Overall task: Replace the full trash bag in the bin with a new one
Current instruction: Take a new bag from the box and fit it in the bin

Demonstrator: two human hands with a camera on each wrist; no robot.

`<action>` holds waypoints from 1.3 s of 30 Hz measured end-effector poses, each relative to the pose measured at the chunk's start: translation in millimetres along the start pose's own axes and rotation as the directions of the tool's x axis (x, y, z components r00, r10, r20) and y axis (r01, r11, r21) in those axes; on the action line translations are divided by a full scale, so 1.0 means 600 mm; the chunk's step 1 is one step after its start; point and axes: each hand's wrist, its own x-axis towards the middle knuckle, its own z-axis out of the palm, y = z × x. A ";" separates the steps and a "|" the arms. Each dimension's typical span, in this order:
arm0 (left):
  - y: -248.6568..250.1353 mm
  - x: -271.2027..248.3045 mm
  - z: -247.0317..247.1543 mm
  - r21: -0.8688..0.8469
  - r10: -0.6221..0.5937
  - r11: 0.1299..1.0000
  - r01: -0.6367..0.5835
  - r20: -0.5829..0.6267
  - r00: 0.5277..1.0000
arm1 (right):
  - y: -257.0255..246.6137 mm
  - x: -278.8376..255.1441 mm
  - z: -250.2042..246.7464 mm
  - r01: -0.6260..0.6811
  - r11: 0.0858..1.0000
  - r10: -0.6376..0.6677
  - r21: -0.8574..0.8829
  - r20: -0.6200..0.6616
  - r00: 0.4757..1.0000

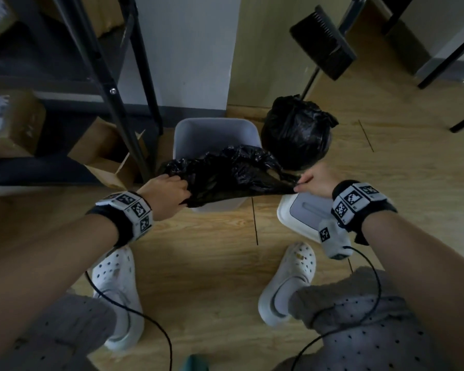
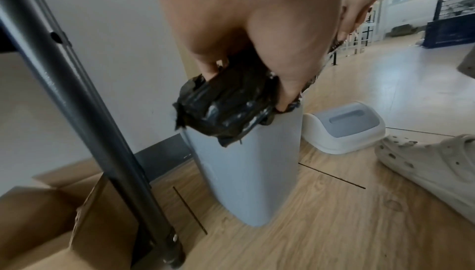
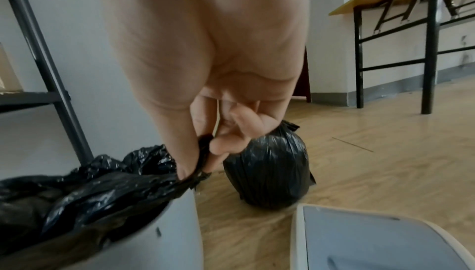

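Observation:
A grey plastic bin [image 1: 198, 129] stands on the wooden floor by a white pillar. A new black trash bag [image 1: 231, 172] is spread over the bin's near side, crumpled and partly inside. My left hand [image 1: 169, 191] grips the bag's left edge at the bin's rim [image 2: 244, 152]. My right hand [image 1: 310, 183] pinches the bag's right corner [image 3: 197, 164] between thumb and fingers. The full, tied black bag [image 1: 296, 132] sits on the floor to the right of the bin and shows behind my fingers [image 3: 223, 146] in the right wrist view.
The bin's white and grey lid [image 1: 306, 212] lies on the floor under my right wrist. A black metal shelf leg [image 2: 77, 112] and cardboard boxes [image 1: 110, 162] stand left of the bin. A dustpan [image 1: 322, 41] leans behind. My white shoes [image 1: 287, 285] are close.

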 end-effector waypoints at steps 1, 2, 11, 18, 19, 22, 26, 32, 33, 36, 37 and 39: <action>0.000 -0.005 0.006 -0.028 -0.011 1.000 0.011 0.023 1.000 | 0.003 0.001 0.012 -0.018 1.000 0.018 -0.013 0.006 1.000; 0.002 -0.009 0.014 -0.062 -0.033 0.997 0.037 0.060 0.998 | 0.007 0.004 0.023 -0.042 0.999 0.042 -0.027 0.014 0.999; -0.022 -0.007 0.042 -0.474 -0.314 0.794 0.380 0.215 0.925 | 0.040 0.077 0.063 -0.235 0.962 0.250 -0.137 0.104 0.963; -0.072 0.040 0.029 -0.613 -0.562 0.577 0.540 0.183 0.807 | -0.004 0.124 0.068 -0.334 0.936 0.347 -0.110 0.140 0.927; -0.078 0.048 0.030 -0.624 -0.573 0.555 0.549 0.192 0.797 | -0.006 0.135 0.069 -0.350 0.932 0.359 -0.091 0.118 0.926; -0.095 0.071 0.037 -0.625 -0.590 0.522 0.581 0.227 0.775 | -0.008 0.161 0.082 -0.358 0.932 0.361 -0.052 0.109 0.926; -0.111 0.098 0.037 -0.584 -0.583 0.522 0.622 0.288 0.760 | -0.008 0.177 0.101 -0.271 0.962 0.268 -0.031 0.300 0.915; -0.144 0.124 0.022 -0.574 -0.601 0.528 0.626 0.268 0.753 | -0.009 0.191 0.042 -0.243 0.970 0.240 -0.008 0.186 0.953; -0.150 0.126 0.020 -0.580 -0.601 0.528 0.621 0.262 0.755 | -0.014 0.197 0.029 -0.220 0.975 0.212 0.040 0.149 0.966; -0.161 0.131 0.014 -0.577 -0.551 0.565 0.590 0.268 0.790 | -0.029 0.207 0.004 -0.068 0.992 0.071 0.106 -0.025 0.997; -0.162 0.132 0.013 -0.577 -0.522 0.576 0.579 0.286 0.804 | -0.037 0.206 0.002 -0.010 0.993 0.016 0.119 -0.054 0.998; -0.163 0.134 0.014 -0.588 -0.492 0.573 0.571 0.310 0.814 | -0.054 0.208 0.001 0.111 0.988 -0.108 0.108 -0.028 0.994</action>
